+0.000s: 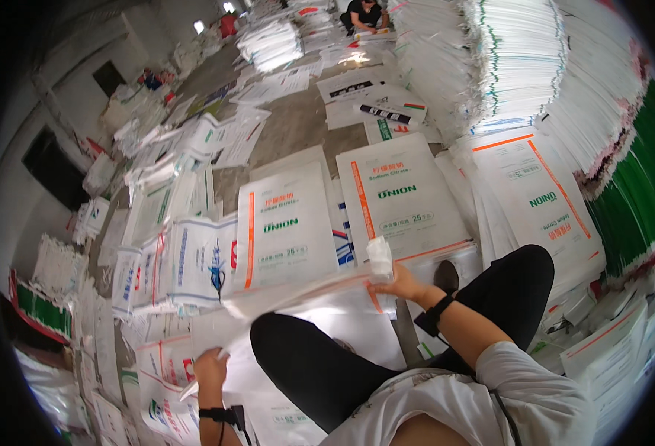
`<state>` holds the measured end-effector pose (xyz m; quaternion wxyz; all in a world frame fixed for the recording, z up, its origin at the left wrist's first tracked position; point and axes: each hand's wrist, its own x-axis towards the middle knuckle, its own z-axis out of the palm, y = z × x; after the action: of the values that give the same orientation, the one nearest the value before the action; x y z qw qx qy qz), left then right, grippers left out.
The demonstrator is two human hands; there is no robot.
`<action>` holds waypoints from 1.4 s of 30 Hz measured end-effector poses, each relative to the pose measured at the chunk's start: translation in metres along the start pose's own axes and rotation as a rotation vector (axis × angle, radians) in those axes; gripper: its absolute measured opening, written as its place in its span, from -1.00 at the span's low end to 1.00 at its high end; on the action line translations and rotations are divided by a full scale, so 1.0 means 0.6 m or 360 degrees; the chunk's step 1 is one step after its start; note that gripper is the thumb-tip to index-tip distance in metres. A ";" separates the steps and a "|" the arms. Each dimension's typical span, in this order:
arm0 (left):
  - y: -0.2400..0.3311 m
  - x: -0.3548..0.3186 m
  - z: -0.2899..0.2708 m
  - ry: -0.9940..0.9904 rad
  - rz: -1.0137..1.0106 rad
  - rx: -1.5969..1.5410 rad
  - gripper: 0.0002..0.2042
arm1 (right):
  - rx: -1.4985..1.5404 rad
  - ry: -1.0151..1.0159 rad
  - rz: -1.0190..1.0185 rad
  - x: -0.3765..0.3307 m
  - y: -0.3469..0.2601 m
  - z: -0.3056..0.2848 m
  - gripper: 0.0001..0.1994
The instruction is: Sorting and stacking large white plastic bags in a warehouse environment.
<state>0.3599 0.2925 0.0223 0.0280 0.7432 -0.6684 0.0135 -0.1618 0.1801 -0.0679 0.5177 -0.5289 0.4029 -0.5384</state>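
Floor of grey concrete (283,137) is flanked at the right by a tall stack of white flattened sacks (517,67). Two low piles of flat, white, orange-striped sacks (402,197) are set side by side at the centre. By the right hand (398,284), a small white folded wad (379,260) is gripped near the right pile; the left hand (212,369) is held well apart, its grip impossible to tell.

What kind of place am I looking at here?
Probably a warehouse or workshop where sacks are sorted. Flat printed white sacks lie in piles in front of the person, tall stacks rise at the right, and another person sits or crouches among piles farther back.
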 end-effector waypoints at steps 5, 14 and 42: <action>0.052 0.009 -0.081 0.0242 0.0022 0.0028 -0.77 | -0.0908 -0.0018 0.0388 0.031 -0.070 -0.006 -0.50; 0.073 0.015 -0.096 -0.0158 -0.0129 -0.0026 -0.74 | -0.0519 -0.0063 0.0519 -0.012 0.057 -0.040 -0.57; 0.013 -0.021 -0.114 0.0066 -0.0653 -0.0256 -0.59 | -0.1061 -0.0232 0.0106 0.057 -0.045 -0.037 -0.52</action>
<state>0.3519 0.3080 0.0900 0.1032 0.8585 -0.5013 -0.0304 -0.1838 0.1478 -0.0385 0.3612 -0.6927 0.5356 -0.3207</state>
